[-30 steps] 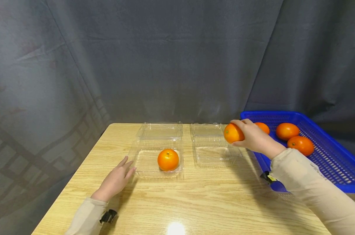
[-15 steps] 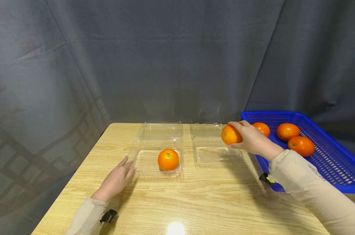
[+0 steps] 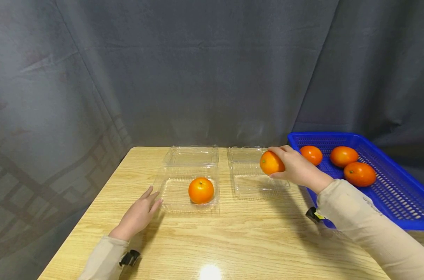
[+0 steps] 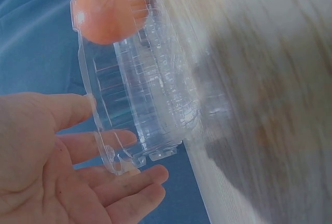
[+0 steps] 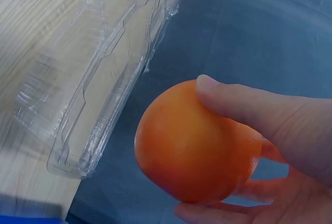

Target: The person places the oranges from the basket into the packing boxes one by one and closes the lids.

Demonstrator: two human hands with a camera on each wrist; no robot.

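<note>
My right hand (image 3: 299, 167) grips an orange (image 3: 270, 163) above the right clear plastic clamshell box (image 3: 248, 184), whose lid lies folded back. In the right wrist view the thumb presses the orange (image 5: 187, 141) from one side and the fingers curl round the other; the box (image 5: 111, 63) stands beside it. My left hand (image 3: 136, 216) lies at the left edge of the left clamshell box (image 3: 173, 192), also with its lid back. Its fingers are loosely extended, the thumb tip right at the rim in the left wrist view. One orange (image 3: 201, 190) sits in that box's right half.
A blue perforated plastic basket (image 3: 408, 198) stands on the right with 3 oranges inside, one of them an orange (image 3: 359, 174) nearest the front. The wooden table (image 3: 212, 237) ends at a dark grey curtain (image 3: 212, 77) behind the boxes.
My right hand has moved left and slightly down with the orange, away from the basket and further over the right box. The left hand has stayed in place.
</note>
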